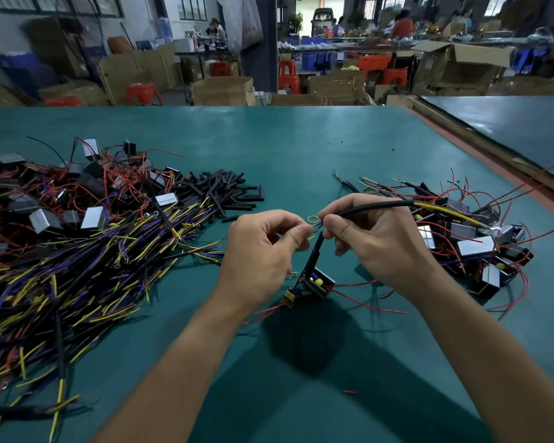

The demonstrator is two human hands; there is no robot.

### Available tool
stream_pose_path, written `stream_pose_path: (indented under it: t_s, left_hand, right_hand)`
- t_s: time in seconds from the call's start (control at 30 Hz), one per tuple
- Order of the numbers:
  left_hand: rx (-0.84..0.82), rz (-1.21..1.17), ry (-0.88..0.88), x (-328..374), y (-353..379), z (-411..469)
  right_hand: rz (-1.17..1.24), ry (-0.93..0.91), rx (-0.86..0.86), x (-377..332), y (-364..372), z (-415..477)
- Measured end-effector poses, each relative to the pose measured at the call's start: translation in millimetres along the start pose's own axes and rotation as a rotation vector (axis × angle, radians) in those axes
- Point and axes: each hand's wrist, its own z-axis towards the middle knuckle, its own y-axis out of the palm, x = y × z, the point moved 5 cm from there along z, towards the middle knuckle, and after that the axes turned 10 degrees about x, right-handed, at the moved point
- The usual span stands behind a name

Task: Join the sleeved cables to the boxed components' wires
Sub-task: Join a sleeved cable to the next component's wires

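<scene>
My right hand grips a black sleeved cable that runs off to the right, its yellow inner wire looping at the tip. My left hand pinches thin wire ends right where they meet the cable's tip, between the two hands. Below them hangs a small black boxed component on a black sleeved lead, with red wires trailing onto the green table. A small yellow part sits at its lower left.
A big heap of yellow, purple and black cables with boxed components fills the left. Short black sleeve tubes lie behind it. Another pile of boxed components with red wires lies at the right. A red scrap lies near me.
</scene>
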Motion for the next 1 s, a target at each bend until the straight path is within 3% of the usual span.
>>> stream_pose_path:
  t_s: [0.17,0.27,0.33,0.63,0.77,1.0]
  left_hand:
    - [0.042,-0.082,-0.144,-13,4,4]
    - [-0.084,-0.064,-0.345,-29,13,1]
    - [-0.182,-0.038,-0.389,-34,19,-3]
    - [-0.317,-0.081,-0.292,-26,23,-8]
    - [-0.287,0.058,-0.236,-30,23,-8]
    - [-0.233,-0.009,-0.273,-32,15,-2]
  right_hand:
    - [0.113,0.055,0.184,2,-17,7]
    - [0.246,0.179,0.261,10,-23,12]
    - [0.25,0.21,0.261,14,-23,12]
    - [0.131,0.33,0.219,25,-20,11]
    - [0.11,0.36,0.186,26,-18,9]
    - [0.067,0.339,0.104,25,-15,9]
